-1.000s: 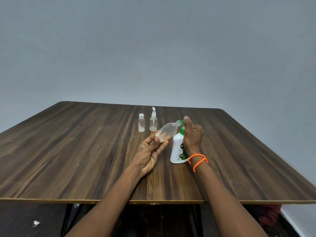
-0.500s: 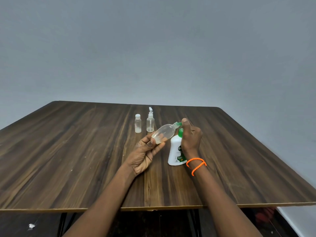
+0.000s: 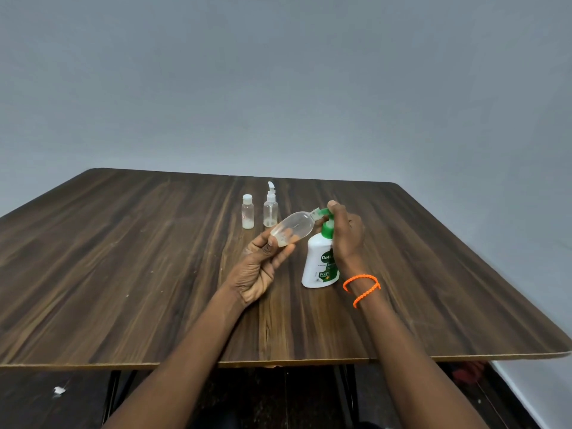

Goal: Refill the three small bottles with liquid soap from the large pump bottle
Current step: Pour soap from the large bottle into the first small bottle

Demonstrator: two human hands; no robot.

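My left hand (image 3: 261,267) holds a clear oval small bottle (image 3: 294,228) tilted on its side, its open neck against the green nozzle of the large pump bottle (image 3: 318,263). A little pale soap lies at the oval bottle's lower end. My right hand (image 3: 346,233), with orange bands at the wrist, rests on the green pump head, fingers wrapped over it. The white pump bottle stands upright on the table. Two other small bottles stand behind: a capped one (image 3: 248,211) with white soap at its bottom, and a clear one with a pump top (image 3: 270,207).
The dark wooden table (image 3: 123,258) spans the view, its front edge close to me and its right corner rounded. A plain grey wall rises behind. Below the table are dark floor, metal legs and a white scrap (image 3: 58,390).
The view has shifted a little. Both hands, the oval bottle and the pump bottle keep the same pose relative to each other; the oval bottle stays at the nozzle.
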